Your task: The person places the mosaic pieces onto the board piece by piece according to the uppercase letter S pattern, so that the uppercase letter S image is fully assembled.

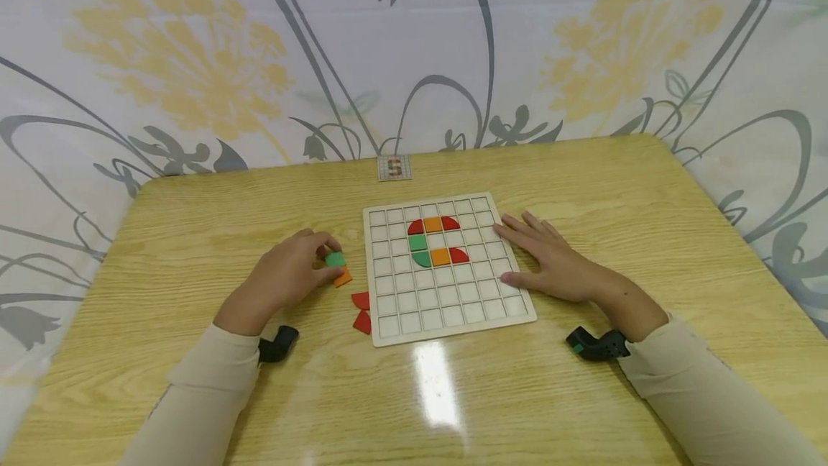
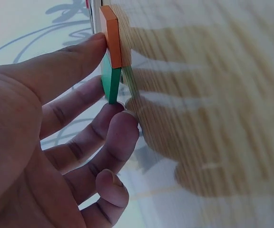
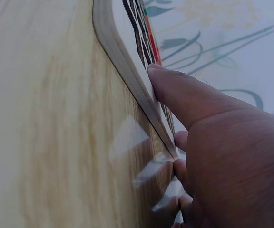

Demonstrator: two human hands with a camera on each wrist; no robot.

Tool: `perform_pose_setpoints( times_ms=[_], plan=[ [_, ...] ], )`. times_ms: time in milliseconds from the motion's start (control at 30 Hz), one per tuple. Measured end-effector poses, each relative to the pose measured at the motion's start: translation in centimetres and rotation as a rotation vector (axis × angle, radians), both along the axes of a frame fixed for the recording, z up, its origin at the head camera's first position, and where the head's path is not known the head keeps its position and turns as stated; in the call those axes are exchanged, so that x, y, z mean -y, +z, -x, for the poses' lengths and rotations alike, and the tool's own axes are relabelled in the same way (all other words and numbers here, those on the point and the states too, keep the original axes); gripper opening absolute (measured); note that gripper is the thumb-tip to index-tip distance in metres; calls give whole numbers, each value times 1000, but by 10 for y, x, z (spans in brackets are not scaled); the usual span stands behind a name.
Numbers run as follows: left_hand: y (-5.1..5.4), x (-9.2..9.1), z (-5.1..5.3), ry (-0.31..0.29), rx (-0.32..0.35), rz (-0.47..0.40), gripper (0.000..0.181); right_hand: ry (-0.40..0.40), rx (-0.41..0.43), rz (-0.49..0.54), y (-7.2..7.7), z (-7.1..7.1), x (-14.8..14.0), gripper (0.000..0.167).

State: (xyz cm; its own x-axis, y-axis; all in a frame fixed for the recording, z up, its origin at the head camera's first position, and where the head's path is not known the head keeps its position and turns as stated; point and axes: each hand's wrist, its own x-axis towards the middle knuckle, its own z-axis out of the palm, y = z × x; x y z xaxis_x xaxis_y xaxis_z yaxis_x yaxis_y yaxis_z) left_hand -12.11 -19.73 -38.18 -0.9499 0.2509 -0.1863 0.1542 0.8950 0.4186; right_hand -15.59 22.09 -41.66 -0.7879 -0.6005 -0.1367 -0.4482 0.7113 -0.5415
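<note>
Behind the left grip is a pale sleeve (image 1: 200, 380), with a black wrist device (image 1: 279, 345) just nearer the person than the hand. The left hand (image 1: 284, 275) has bent fingers and a gap only as wide as its load: the thumb is on an orange tile (image 1: 343, 278) and the fingers are on a green tile (image 1: 335, 259) lying edge to edge with it, the two pinched as a pair. The fingers cover part of them, so I cannot tell whether they touch the wooden table (image 1: 162, 250). Just right of this grip and nearer the person lie an upper red piece (image 1: 361, 300) and a lower red piece (image 1: 363, 322), beside the grid board (image 1: 409, 321), which is farther right. On the board, the far row reads red quarter-round (image 1: 416, 226), orange square (image 1: 432, 224), another red quarter-round (image 1: 450, 223); below its left end sits a green square (image 1: 417, 241), then a green quarter-round (image 1: 422, 259), another orange square (image 1: 440, 257) and a third red quarter-round (image 1: 458, 255). Beyond the grip, to its right, is a small pattern card (image 1: 395, 167). Farthest right, the right hand (image 1: 550, 257) grasps nothing, its fingers extended and spread, thumb touching the board's right edge.
</note>
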Motion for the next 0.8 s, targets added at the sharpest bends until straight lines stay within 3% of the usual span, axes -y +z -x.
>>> perform_pose_setpoints(
  times_ms=[633, 800],
  plan=[
    [-2, -3, 1, 5, 40, -49, 26, -4, 5, -12, 0, -4, 0, 80],
    [-3, -1, 2, 14, 22, -55, 23, -1, -6, -10, 1, -2, 1, 80]
  ],
)
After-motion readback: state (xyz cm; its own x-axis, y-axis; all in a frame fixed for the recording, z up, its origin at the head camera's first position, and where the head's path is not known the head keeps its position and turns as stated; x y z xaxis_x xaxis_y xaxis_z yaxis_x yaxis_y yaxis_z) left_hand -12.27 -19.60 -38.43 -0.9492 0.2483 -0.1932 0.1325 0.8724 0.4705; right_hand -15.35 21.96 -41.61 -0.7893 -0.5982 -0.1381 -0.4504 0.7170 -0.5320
